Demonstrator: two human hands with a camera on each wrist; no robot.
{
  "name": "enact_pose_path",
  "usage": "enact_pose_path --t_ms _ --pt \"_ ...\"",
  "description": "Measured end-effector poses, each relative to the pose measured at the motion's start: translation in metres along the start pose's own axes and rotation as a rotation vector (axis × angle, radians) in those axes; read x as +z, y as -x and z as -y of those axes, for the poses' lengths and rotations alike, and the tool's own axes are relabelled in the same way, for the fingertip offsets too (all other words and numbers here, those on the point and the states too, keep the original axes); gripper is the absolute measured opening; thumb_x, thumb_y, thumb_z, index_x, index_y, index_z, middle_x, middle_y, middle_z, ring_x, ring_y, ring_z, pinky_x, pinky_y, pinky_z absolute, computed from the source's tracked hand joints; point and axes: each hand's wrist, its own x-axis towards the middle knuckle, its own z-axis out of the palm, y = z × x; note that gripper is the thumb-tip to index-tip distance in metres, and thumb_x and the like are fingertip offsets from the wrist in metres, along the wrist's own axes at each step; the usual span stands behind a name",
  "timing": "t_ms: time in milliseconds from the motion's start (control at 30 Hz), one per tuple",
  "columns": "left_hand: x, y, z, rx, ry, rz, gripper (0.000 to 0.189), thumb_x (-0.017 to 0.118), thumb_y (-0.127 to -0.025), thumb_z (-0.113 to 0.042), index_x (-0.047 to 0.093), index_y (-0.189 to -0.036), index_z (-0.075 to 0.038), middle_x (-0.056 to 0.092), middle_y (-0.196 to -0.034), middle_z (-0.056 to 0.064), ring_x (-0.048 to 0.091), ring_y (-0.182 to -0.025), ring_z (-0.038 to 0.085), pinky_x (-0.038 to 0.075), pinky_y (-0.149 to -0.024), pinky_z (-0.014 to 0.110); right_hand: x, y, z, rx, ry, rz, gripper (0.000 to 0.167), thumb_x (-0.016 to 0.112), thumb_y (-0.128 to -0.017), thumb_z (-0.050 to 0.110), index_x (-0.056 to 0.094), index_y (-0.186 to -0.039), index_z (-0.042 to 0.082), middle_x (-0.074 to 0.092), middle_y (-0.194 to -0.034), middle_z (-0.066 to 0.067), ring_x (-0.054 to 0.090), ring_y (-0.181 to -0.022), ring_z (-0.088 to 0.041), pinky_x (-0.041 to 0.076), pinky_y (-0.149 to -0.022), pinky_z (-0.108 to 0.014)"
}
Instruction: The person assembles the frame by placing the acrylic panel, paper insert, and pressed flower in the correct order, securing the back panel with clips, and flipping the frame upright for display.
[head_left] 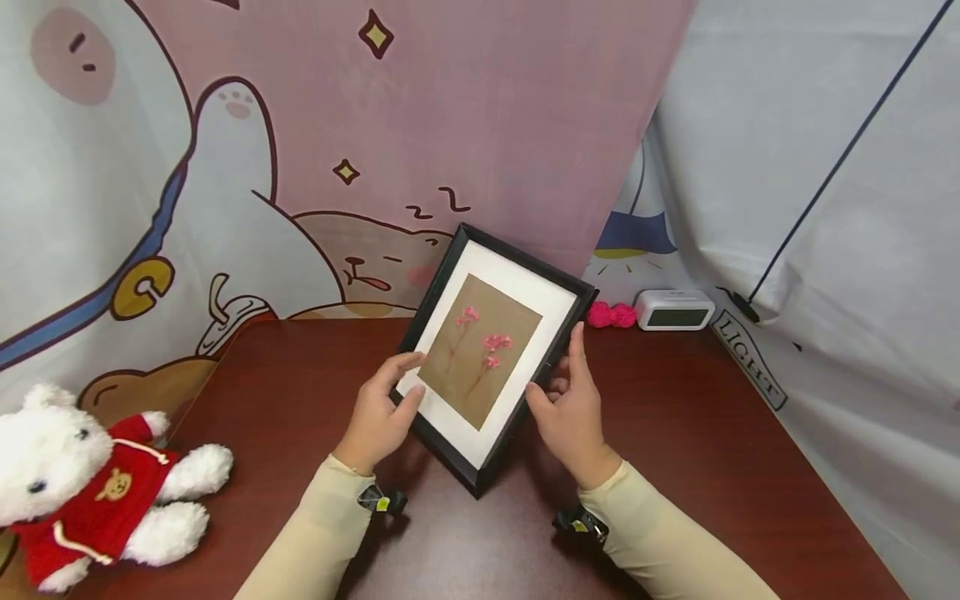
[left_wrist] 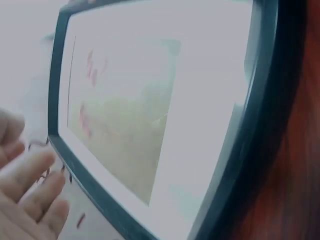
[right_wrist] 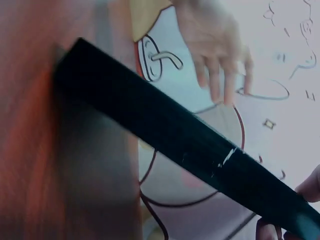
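Observation:
A black picture frame (head_left: 487,354) with a white mat and pink flowers on brown is held tilted over the table, one corner pointing down. My right hand (head_left: 573,408) grips its right edge, thumb on the front and fingers curled behind. In the right wrist view, the thumb (right_wrist: 311,186) and fingers pinch the frame's black side (right_wrist: 165,125). My left hand (head_left: 378,412) is at the left edge, overlapping the frame in the head view. Both wrist views show the left hand (left_wrist: 32,195) with fingers extended, apart from the frame; it is blurred in the right wrist view.
A white plush bear (head_left: 112,492) in a red top sits at the left of the dark red table (head_left: 712,450). Near the back right edge stand a white digital clock (head_left: 675,310) and a pink bow-shaped thing (head_left: 611,314). A printed cloth (head_left: 525,108) hangs behind.

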Motion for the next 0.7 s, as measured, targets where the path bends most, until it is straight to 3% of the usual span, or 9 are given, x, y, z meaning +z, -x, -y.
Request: enact_pose_path --t_ms 133,200,300,367,433,567,633,700 --pt "-0.010 -0.003 0.013 -0.175 0.019 -0.120 0.043 0.062 -0.100 0.004 0.058 -0.143 0.001 0.063 -0.143 0.021 0.057 -0.137 0.037 0.041 -0.116 0.058 -0.011 -0.011 -0.005 0.030 -0.031 0.038 0.107 0.068 -0.088 -0.009 0.014 -0.170 0.032 0.060 -0.126 -0.014 0.042 -0.069 -0.020 0.042 -0.054 -0.019" --pt "-0.013 -0.004 0.019 -0.263 0.015 -0.123 0.043 0.060 -0.103 0.001 0.057 -0.146 0.001 0.061 -0.144 0.023 0.055 -0.138 0.037 0.041 -0.116 0.058 -0.017 -0.018 -0.008 0.030 -0.039 0.072 0.104 0.066 -0.088 -0.011 0.016 -0.170 0.029 0.058 -0.144 -0.013 0.043 -0.074 -0.021 0.040 -0.053 -0.019" --pt "-0.014 -0.005 0.027 -0.359 0.011 -0.078 0.046 0.057 -0.106 -0.004 0.053 -0.151 -0.002 0.059 -0.146 0.023 0.055 -0.138 0.037 0.042 -0.116 0.057 -0.024 -0.027 -0.014 0.023 -0.046 0.128 0.098 0.063 -0.090 -0.013 0.019 -0.170 0.025 0.045 -0.163 -0.008 0.058 -0.097 -0.021 0.048 -0.065 -0.015" --pt "-0.014 -0.005 0.030 -0.388 0.017 -0.040 0.049 0.055 -0.107 -0.005 0.049 -0.155 -0.003 0.061 -0.144 0.023 0.056 -0.136 0.037 0.043 -0.115 0.057 -0.027 -0.031 -0.018 0.018 -0.061 0.163 0.093 0.061 -0.093 -0.012 0.021 -0.169 0.025 0.043 -0.166 -0.007 0.061 -0.119 -0.024 0.053 -0.078 -0.013" --pt "-0.013 -0.005 0.033 -0.393 0.026 -0.014 0.051 0.054 -0.107 -0.005 0.047 -0.158 -0.005 0.062 -0.143 0.024 0.058 -0.134 0.038 0.044 -0.113 0.057 -0.029 -0.034 -0.022 0.012 -0.061 0.185 0.088 0.062 -0.097 -0.009 0.024 -0.169 0.024 0.047 -0.163 -0.011 0.060 -0.130 -0.027 0.054 -0.088 -0.014" --pt "-0.011 -0.004 0.037 -0.382 0.023 -0.002 0.055 0.052 -0.107 -0.002 0.044 -0.161 -0.010 0.067 -0.133 0.022 0.064 -0.124 0.036 0.049 -0.105 0.056 -0.030 -0.036 -0.031 0.000 0.009 0.193 0.077 0.065 -0.102 0.001 0.031 -0.167 0.024 0.057 -0.153 -0.016 0.063 -0.127 -0.032 0.057 -0.091 -0.022" --pt "-0.011 -0.004 0.037 -0.378 0.012 -0.002 0.058 0.053 -0.106 -0.002 0.043 -0.162 -0.013 0.069 -0.126 0.021 0.065 -0.117 0.034 0.052 -0.100 0.052 -0.030 -0.037 -0.034 -0.001 0.075 0.200 0.075 0.065 -0.104 0.006 0.031 -0.167 0.025 0.056 -0.156 -0.014 0.063 -0.128 -0.031 0.058 -0.097 -0.032" --pt "-0.012 -0.004 0.038 -0.375 -0.001 0.006 0.061 0.053 -0.105 -0.002 0.041 -0.163 -0.017 0.070 -0.121 0.019 0.065 -0.109 0.032 0.053 -0.093 0.049 -0.029 -0.038 -0.038 0.005 0.140 0.229 0.075 0.063 -0.106 0.009 0.026 -0.169 0.027 0.048 -0.163 -0.011 0.058 -0.136 -0.031 0.051 -0.109 -0.044"
